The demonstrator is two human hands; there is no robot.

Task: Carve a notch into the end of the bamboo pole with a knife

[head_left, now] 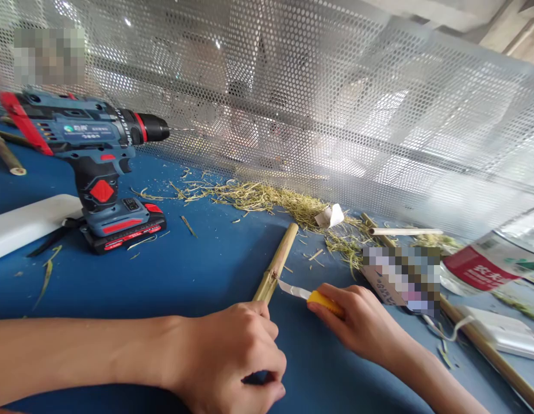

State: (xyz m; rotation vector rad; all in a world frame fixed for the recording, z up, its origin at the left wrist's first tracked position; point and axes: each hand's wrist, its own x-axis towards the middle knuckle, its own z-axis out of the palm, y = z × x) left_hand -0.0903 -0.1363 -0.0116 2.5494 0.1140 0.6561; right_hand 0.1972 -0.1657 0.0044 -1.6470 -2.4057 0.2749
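Observation:
My left hand (pixel 236 353) is closed around the lower part of a bamboo stick (pixel 283 250), which slants up and away over the blue table. A knot shows partway along the stick, just beyond my thumb. In my right hand (pixel 357 316) is a utility knife (pixel 325 302) with a yellow handle, gripped between thumb and fingers. Its bare blade points left, and the tip meets or nearly meets the stick at the knot. The stick's near end is hidden inside my left hand.
A cordless drill (pixel 98 167) stands upright at the left, near a white case (pixel 34 221). Green shavings (pixel 267 198) lie along a perforated metal screen (pixel 292 86). At the right are a long bamboo pole (pixel 486 342), a plastic bottle (pixel 486 261) and a white device (pixel 503 330).

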